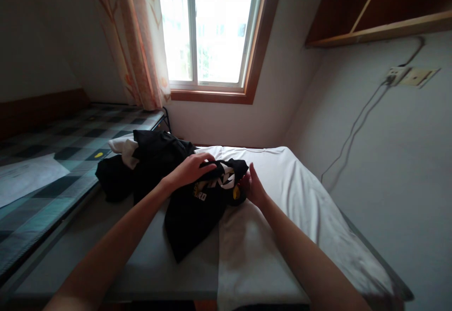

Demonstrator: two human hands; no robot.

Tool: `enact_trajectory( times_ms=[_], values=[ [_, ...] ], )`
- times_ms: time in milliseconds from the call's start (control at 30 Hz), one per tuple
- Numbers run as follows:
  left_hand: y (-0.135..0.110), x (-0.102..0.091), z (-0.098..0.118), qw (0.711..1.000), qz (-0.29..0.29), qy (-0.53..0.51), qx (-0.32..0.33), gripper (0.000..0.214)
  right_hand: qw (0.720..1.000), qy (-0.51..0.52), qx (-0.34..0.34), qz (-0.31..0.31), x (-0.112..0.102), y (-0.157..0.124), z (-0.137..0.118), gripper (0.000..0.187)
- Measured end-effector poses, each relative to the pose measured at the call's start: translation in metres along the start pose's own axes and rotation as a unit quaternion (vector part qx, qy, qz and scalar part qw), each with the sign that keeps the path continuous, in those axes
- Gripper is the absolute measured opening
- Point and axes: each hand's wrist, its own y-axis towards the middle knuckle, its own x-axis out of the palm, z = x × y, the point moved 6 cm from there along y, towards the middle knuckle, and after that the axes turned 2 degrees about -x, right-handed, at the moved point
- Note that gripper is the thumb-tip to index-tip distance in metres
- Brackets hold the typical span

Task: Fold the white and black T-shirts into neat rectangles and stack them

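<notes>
A black garment with white and yellow print (197,207) lies crumpled on a table, partly over a white cloth (282,193). My left hand (190,169) rests on top of it, fingers curled over a fold. My right hand (251,186) grips the garment's right edge, thumb up. Behind it sits a pile of more black clothing (148,160) with a white piece (123,148) tucked in at the left.
The grey table (116,254) runs along the wall on the right. A bed with a green checked mattress (52,160) stands at the left, a white sheet of paper (24,176) on it. A window, a curtain and a wall shelf are beyond.
</notes>
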Motion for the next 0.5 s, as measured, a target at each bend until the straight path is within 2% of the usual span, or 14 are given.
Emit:
enact_trajectory(
  times_ms=[33, 100, 167, 233, 300, 400, 467, 500],
  values=[
    [-0.003, 0.008, 0.002, 0.998, -0.065, -0.002, 0.018, 0.037, 1.0, 0.009, 0.002, -0.012, 0.001, -0.001, -0.001, 0.068],
    [-0.01, 0.018, 0.0, 0.986, -0.162, 0.006, 0.032, 0.062, 1.0, -0.004, -0.014, -0.018, 0.0, -0.002, -0.003, 0.056],
    [-0.014, 0.018, -0.009, 0.979, -0.2, 0.03, 0.009, 0.083, 0.998, -0.048, -0.028, -0.006, -0.002, -0.002, -0.004, 0.04],
    [-0.017, 0.013, -0.022, 0.974, -0.215, 0.067, -0.037, 0.091, 0.997, -0.077, -0.031, 0.001, -0.004, -0.001, -0.003, 0.035],
    [-0.019, 0.004, -0.034, 0.965, -0.224, 0.109, -0.086, 0.083, 0.997, -0.069, -0.034, 0.005, -0.004, 0.001, -0.003, 0.033],
    [-0.02, -0.009, -0.042, 0.949, -0.223, 0.181, -0.129, 0.043, 0.998, -0.024, -0.054, 0.027, -0.007, 0.002, -0.008, 0.027],
    [-0.017, -0.02, -0.041, 0.946, -0.188, 0.223, -0.138, 0.023, 0.997, 0.001, -0.061, 0.048, -0.011, 0.002, -0.01, 0.022],
    [-0.015, -0.026, -0.038, 0.95, -0.15, 0.235, -0.138, 0.021, 0.996, 0.014, -0.061, 0.057, -0.013, 0.002, -0.011, 0.019]
  ],
)
